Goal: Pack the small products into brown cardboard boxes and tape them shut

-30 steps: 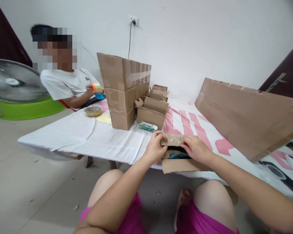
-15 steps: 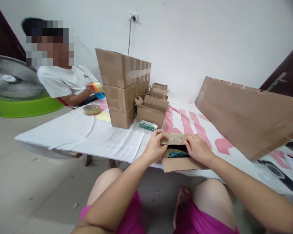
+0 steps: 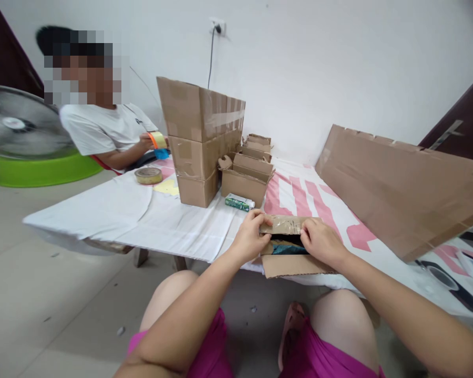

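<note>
A small cardboard box lies at the table's near edge, partly open, its front flap folded out toward me. Something dark teal shows through the gap; its kind I cannot make out. My left hand pinches the left end of the box's far flap, which has clear tape on it. At the right end of that same flap, my right hand has its fingers closed on the cardboard. Just beyond my left hand lies a small green-and-white carton, in front of an open cardboard box.
Stacked closed boxes stand left of centre, with more open boxes behind. A tape roll lies on the left. A large cardboard sheet leans at the right. Across the table, a person holds a tape dispenser.
Almost nothing differs. My right hand has shifted very slightly right along the flap, and the view has moved a little.
</note>
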A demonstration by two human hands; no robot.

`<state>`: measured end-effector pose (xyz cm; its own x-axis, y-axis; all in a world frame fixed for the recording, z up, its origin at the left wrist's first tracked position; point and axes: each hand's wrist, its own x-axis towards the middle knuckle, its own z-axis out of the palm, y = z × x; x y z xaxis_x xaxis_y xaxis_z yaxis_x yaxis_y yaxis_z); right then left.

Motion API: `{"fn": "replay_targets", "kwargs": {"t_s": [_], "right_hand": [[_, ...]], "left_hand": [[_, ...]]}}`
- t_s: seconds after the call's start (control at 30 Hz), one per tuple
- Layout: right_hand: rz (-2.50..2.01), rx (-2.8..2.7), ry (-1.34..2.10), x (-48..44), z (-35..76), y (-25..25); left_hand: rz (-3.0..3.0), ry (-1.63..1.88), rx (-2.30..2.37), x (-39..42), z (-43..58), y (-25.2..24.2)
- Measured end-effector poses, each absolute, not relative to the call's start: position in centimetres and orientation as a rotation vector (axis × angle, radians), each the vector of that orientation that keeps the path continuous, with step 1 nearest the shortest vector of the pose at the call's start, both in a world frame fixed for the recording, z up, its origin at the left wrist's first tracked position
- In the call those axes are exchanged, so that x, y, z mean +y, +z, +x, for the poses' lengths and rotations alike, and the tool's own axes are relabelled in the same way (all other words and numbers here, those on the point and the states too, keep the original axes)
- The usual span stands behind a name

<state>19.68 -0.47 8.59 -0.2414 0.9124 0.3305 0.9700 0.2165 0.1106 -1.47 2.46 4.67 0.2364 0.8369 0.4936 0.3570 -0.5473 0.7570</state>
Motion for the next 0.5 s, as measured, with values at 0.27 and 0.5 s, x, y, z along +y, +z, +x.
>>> {"fn": "replay_targets", "kwargs": {"t_s": [0.27, 0.5], "right_hand": [[-1.827, -2.251, -0.407, -0.4, 20.7, 8.5], [-1.741, -2.129, -0.106, -0.4, 22.2, 8.4]], "left_hand": [[2.023, 1.278, 1.088, 2.6, -1.6, 4.4], [2.031, 1.31, 1.061, 2.9, -1.4, 4.1]]}}
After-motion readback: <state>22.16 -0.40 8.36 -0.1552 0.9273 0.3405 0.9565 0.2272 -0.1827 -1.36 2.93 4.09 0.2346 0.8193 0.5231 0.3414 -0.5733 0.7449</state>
